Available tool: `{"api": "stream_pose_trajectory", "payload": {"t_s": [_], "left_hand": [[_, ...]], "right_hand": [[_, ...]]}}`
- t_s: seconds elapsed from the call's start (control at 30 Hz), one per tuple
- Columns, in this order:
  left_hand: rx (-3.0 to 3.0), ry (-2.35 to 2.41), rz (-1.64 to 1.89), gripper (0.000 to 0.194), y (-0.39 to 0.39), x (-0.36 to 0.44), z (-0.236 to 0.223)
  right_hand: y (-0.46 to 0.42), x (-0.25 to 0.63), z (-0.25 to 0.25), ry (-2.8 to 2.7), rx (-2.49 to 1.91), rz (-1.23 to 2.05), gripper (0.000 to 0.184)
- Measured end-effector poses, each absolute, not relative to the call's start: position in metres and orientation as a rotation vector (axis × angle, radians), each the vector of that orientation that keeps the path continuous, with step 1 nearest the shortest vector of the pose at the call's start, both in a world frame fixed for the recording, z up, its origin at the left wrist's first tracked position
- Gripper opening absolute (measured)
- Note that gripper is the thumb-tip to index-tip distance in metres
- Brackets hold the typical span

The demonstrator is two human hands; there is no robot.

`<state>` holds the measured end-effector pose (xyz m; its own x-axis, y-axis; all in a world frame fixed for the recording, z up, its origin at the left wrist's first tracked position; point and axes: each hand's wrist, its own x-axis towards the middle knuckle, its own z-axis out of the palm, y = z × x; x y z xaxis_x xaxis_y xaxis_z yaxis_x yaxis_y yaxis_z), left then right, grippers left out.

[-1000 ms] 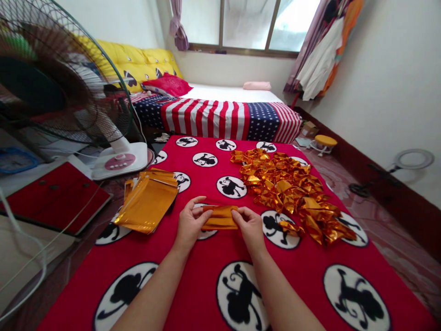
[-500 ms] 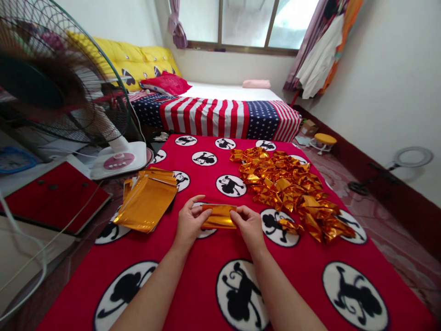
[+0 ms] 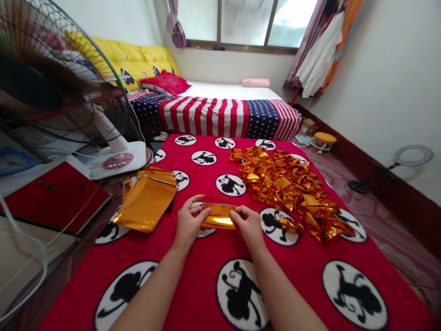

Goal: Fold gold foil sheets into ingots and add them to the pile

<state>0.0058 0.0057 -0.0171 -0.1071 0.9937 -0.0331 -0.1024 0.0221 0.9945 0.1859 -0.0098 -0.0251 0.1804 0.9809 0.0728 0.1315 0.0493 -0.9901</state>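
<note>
A folded strip of shiny gold foil paper (image 3: 218, 216) lies between both hands just above the red blanket (image 3: 193, 276) printed with black monkey circles. My left hand (image 3: 189, 224) pinches its left end, thumb and fingers closed on it. My right hand (image 3: 248, 224) grips the right end the same way. A flat stack of gold foil sheets (image 3: 147, 200) rests to the left of my hands. A heap of folded gold foil pieces (image 3: 288, 185) spreads across the blanket to the right and beyond.
A standing fan (image 3: 58, 78) with a white base (image 3: 119, 159) is at the left, beside a red board (image 3: 51, 195). Beyond the blanket is a bed with a stars-and-stripes cover (image 3: 220, 117). A ring light (image 3: 411, 156) lies on the floor at right.
My hands have drawn slightly closer together on the gold strip, which now looks narrower and more tightly folded. Everything else stays in place.
</note>
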Motion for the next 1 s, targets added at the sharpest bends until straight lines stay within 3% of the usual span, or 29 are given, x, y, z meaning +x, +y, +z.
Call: {"api": "stream_pose_trajectory", "payload": {"t_s": [1.0], "left_hand": [[1.102, 1.277, 1.325, 0.063, 0.0039, 0.0068, -0.0153]], "right_hand": [[-0.0115, 0.1825, -0.0218, -1.189, -1.393, 0.877, 0.028]]}}
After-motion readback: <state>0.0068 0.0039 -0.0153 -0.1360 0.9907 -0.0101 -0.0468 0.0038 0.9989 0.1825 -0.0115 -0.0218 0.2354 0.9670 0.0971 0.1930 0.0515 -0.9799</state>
